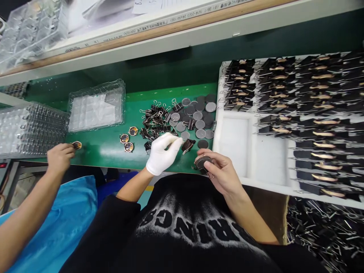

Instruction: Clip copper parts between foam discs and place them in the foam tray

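My left hand (163,154), in a white glove, is closed with thumb and forefinger pinched at a black binder clip (188,145) over the green table. To the right, my bare right hand (223,172) grips a round black disc (203,162), with the thumb on its face. Something with small metal parts shows under the disc's left edge, partly hidden. Beyond my hands lie a heap of binder clips (155,120) and many loose grey and black discs (200,124).
A white tray (236,144) on the right holds rows of clipped pieces. Several watch heads (129,147) lie left, near a co-worker's hand (60,155) holding another. Clear plastic trays (96,106) stand behind. A shelf (170,28) overhangs the back. More clips (327,231) fill a box below right.
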Tool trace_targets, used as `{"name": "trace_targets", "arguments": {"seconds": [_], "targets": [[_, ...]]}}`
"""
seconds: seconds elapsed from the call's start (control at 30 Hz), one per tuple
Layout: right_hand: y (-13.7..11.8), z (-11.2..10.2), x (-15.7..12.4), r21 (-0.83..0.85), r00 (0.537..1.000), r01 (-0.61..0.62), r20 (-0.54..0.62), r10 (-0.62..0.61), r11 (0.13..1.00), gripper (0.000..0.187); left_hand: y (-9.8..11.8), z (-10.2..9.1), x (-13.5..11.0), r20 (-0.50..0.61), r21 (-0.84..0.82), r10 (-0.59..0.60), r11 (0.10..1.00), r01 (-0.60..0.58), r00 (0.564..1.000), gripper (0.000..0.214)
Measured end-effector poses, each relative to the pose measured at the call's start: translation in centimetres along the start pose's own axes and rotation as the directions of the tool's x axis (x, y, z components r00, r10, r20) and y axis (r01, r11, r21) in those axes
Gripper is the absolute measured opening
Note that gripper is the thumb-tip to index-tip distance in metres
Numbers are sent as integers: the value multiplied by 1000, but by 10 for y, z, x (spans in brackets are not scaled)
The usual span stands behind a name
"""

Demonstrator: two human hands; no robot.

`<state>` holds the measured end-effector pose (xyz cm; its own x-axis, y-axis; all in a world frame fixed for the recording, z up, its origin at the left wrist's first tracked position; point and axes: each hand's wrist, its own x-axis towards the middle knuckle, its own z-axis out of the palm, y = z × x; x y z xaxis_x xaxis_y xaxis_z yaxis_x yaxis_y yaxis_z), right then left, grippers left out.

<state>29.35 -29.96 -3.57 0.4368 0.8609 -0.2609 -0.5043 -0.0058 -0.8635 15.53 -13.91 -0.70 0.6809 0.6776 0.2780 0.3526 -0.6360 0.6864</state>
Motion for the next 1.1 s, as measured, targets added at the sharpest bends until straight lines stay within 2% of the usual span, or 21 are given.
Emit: {"name": "trace_targets", "arguments": {"seconds": [0.1, 0.2, 0.3, 0.37, 0.47, 0.6, 0.77, 0.87, 1.0, 1.1], "targets": [[0, 3, -2, -82, 992, 66, 116, -56, 994, 15, 9, 2, -4, 111, -162, -24, 986, 42, 994, 35], [-3, 1, -3, -180, 981, 138, 159, -110, 974, 10, 6, -5, -4, 231, -135, 56, 991, -25, 971, 40], [-8, -7, -3, -233, 952, 206, 273, -140, 950, 10, 0, -18, -2, 445, -91, 119, 992, -87, 888, 45], [-14, -14, -2, -297, 924, 250, 359, -135, 922, 11, -2, -26, -2, 576, -62, 88, 996, -64, 813, 52], [-21, -21, 0, -388, 885, 308, 453, -111, 869, 11, 2, -30, 0, 679, 10, 20, 999, -37, 733, 67], [-24, -22, 2, -380, 854, 341, 508, -114, 860, 10, 12, -28, 1, 733, 53, 21, 995, -88, 680, 73], [-21, -21, 1, -337, 865, 375, 463, -195, 863, 18, 25, -23, 1, 690, 164, -1, 974, -155, 724, 63], [-22, -23, 0, -346, 873, 384, 438, -215, 856, 18, 24, -21, 1, 704, 238, -28, 951, -199, 710, 58], [-29, -28, 2, -363, 917, 300, 365, -162, 882, 14, 15, -25, 4, 725, 176, -5, 968, -178, 689, 49], [-37, -33, 6, -455, 959, 195, 275, -71, 869, 12, 10, -34, 8, 746, 108, 19, 983, -149, 665, 46]]}}
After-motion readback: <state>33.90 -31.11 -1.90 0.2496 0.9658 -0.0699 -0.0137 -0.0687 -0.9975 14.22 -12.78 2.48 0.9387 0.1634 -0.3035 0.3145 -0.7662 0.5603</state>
